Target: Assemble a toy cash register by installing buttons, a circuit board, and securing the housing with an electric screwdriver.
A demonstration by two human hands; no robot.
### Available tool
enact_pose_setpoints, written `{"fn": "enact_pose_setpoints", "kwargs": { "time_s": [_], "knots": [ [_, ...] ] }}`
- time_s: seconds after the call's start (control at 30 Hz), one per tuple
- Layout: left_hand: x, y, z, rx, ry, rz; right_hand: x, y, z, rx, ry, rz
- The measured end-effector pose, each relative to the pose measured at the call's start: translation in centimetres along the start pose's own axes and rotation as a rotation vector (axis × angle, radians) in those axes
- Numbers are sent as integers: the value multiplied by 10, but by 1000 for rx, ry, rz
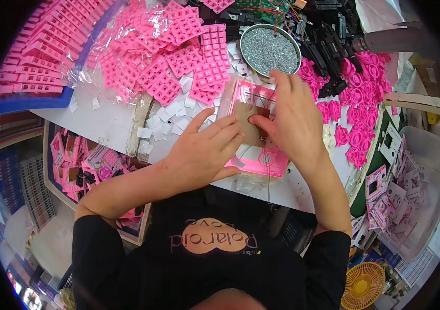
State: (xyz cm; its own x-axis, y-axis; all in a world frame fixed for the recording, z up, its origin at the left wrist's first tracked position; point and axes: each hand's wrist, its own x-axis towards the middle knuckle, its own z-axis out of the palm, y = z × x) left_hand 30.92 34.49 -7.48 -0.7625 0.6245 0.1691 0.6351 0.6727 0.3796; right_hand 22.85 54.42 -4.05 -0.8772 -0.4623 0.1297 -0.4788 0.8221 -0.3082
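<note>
A pink plastic casing [275, 166] lies on the worktable in front of me, with a flat brown board [244, 135] in its middle and thin wires running across it. My left hand [202, 147] reaches in from the left, fingers stretched and apart; its fingertips meet the board's left side and its thumb is near the casing's lower left edge. My right hand [298, 116] curves around the casing's right side, thumb pressed onto the board and fingers pointing toward the far edge. What lies beneath the board is hidden.
Beyond the casing stands a round tin of small metal screws [270, 50]. Pink keypads [166, 64] are heaped at the far left, near white paper squares [166, 126]. Pink ring-shaped parts [357, 124] and black plastic parts [326, 54] lie right. A clear bin [439, 206] stands lower right.
</note>
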Motion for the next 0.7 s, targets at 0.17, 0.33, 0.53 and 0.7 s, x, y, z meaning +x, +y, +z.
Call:
{"fn": "enact_pose_setpoints", "kwargs": {
  "time_s": [0.17,0.33,0.53,0.7],
  "knots": [
    [0,-1,3,55,-58,34,-48,9,12,153,75,-265],
    [6,0,-3,35,-122,9,-72,-15,21,-59,-207,-205],
    [6,-2,-5,38,-135,46,-58,-12,9,-210,-289,-295],
    [25,-12,-21,-100,-228,43,-57,-13,8,-240,-250,-315]
  ]
}}
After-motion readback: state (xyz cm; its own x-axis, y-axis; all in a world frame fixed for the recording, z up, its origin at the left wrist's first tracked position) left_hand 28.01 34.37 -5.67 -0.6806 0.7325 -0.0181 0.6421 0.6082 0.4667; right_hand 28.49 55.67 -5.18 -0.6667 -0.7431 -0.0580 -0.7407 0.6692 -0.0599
